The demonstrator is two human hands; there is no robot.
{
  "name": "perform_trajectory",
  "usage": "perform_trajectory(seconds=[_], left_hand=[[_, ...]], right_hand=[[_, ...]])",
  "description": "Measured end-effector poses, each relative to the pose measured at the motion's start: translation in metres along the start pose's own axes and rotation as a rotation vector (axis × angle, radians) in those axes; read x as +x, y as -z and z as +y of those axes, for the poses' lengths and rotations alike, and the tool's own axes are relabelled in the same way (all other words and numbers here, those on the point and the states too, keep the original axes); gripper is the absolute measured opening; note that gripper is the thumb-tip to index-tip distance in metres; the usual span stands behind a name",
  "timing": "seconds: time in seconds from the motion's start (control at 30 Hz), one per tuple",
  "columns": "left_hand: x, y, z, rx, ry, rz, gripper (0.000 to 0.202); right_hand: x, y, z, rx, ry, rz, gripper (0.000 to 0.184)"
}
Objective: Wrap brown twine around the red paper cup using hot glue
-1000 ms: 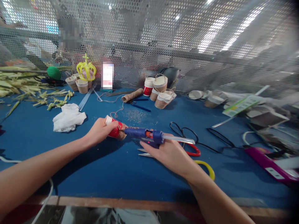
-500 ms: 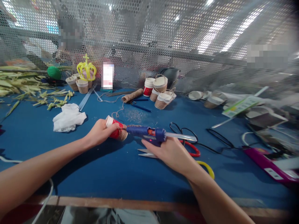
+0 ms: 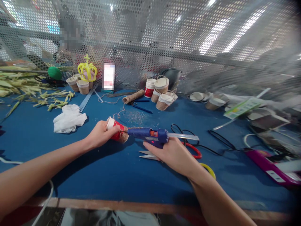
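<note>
Here's the red paper cup point(image 3: 117, 137), tilted over the middle of the blue counter point(image 3: 113, 179), twine point(image 3: 124, 137) wound round one end, and the left hand has it gripped point(image 3: 100, 135)! The right hand point(image 3: 175, 153) is wrapped round a blue glue gun point(image 3: 141, 133), tip right by that twine. Scissors point(image 3: 148, 155) lie partly hidden behind that hand; crumpled white cloth point(image 3: 69, 118) left, twine roll point(image 3: 133, 96) on the far side.

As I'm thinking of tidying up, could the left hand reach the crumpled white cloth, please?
Probably yes: nothing visible stands between the left hand and the cloth, though that hand holds the red cup.
</note>
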State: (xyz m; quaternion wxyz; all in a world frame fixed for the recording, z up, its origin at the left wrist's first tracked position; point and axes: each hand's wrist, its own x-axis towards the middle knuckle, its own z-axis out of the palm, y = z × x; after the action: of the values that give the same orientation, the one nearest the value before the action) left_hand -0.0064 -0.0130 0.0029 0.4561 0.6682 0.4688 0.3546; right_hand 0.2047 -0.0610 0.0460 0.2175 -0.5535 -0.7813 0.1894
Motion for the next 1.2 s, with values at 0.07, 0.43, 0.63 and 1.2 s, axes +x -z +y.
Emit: perform_trajectory(seconds=[0.07,0.43,0.63,1.2], left_hand=[[-0.0004,0.0001,-0.0004,0.008,-0.005,0.007,0.032],[-0.0016,0.0011,-0.0055,0.105,-0.062,0.01,0.032],[-0.0028,0.0008,-0.0043,0.169,-0.084,-0.003,0.036],[-0.003,0.001,-0.0056,0.197,-0.084,0.017,0.038]], right_hand=[[0.0016,0.0004,0.0005,0.018,0.006,0.006,0.024],[0.0038,0.0037,-0.0017,0.143,-0.048,-0.004,0.03],[0.0062,0.0038,-0.0015,0.203,-0.123,0.002,0.032],[0.0082,0.0034,-0.0035,0.228,-0.147,0.0,0.031]])
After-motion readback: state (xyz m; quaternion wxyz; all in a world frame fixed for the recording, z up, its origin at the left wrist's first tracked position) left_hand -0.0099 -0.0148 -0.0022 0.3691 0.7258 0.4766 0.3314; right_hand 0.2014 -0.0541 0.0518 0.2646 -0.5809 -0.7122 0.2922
